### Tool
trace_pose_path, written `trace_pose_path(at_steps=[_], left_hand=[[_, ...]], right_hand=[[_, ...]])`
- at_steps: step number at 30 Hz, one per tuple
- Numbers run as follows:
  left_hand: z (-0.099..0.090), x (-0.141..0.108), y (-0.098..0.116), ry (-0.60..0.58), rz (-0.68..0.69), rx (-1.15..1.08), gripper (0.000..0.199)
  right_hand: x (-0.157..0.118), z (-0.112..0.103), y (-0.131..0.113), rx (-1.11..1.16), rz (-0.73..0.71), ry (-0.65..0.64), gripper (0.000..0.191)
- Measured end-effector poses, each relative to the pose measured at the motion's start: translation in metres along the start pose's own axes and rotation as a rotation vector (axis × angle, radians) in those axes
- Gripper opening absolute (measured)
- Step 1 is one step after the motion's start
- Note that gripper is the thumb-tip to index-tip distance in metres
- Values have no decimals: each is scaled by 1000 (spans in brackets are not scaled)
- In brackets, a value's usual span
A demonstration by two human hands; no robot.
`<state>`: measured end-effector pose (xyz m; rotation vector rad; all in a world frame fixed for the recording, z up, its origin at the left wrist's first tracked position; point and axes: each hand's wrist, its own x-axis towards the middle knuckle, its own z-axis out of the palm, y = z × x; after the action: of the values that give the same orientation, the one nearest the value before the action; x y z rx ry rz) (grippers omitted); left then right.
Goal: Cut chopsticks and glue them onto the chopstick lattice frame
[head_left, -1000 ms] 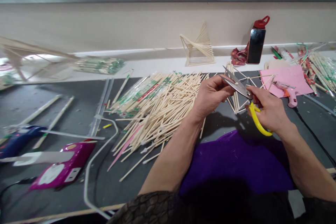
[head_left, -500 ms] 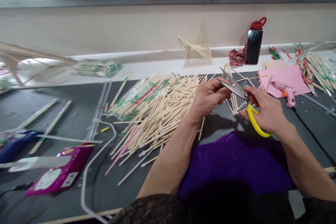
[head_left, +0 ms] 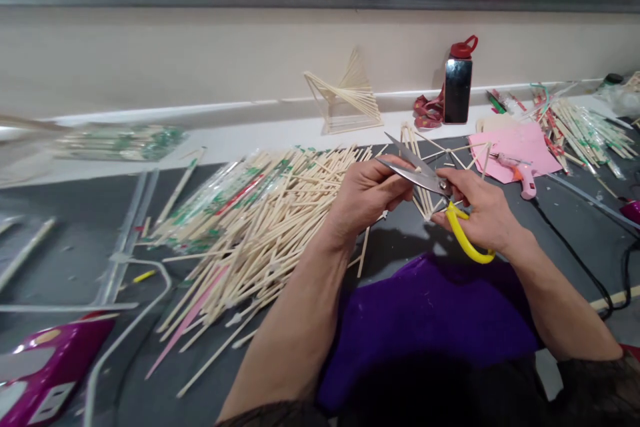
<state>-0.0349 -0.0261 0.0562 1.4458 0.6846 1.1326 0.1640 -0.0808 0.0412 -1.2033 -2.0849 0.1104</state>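
My right hand point(head_left: 480, 203) grips a pair of scissors point(head_left: 425, 177) with yellow handles. Their metal blades are spread and point up and left. My left hand point(head_left: 367, 197) is closed in a pinch beside the lower blade. A pale tip of a thin wooden stick shows between the blades; the rest of it is hidden by the fingers and metal. Behind and below the scissors, a frame of glued sticks point(head_left: 424, 203) rests on the dark table, partly covered by the blades and my right fingers.
Loose wooden sticks point(head_left: 280, 220) lie heaped left of my hands, over wrapped chopsticks point(head_left: 215, 203). A twisted stick model point(head_left: 345, 97) stands by the wall near a phone point(head_left: 457, 92) leaning on a red-capped bottle point(head_left: 464, 48). A pink glue gun point(head_left: 520, 173) lies on pink paper point(head_left: 543, 147). Purple cloth point(head_left: 425, 320) lies in front.
The view has turned to the right, so everything sits further left in the picture. Both hands keep nearly the same pose, with the scissors' blades still spread.
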Motion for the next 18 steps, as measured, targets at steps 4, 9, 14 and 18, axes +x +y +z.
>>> trace_pose_path(at_steps=[4,9,14,18], left_hand=[[1,-1,2,7,-1,6,29],[1,0,3,24,19,28,29],[1,0,4,38,33,40,24],[2,1,5,59,92,79,12]], right_hand=[[0,1,0,16,8,-9,46],[1,1,0,62,47,-52,49],[4,-2,-2,51,62,-59,49],[5,-4,-5,38,87,-91,48]])
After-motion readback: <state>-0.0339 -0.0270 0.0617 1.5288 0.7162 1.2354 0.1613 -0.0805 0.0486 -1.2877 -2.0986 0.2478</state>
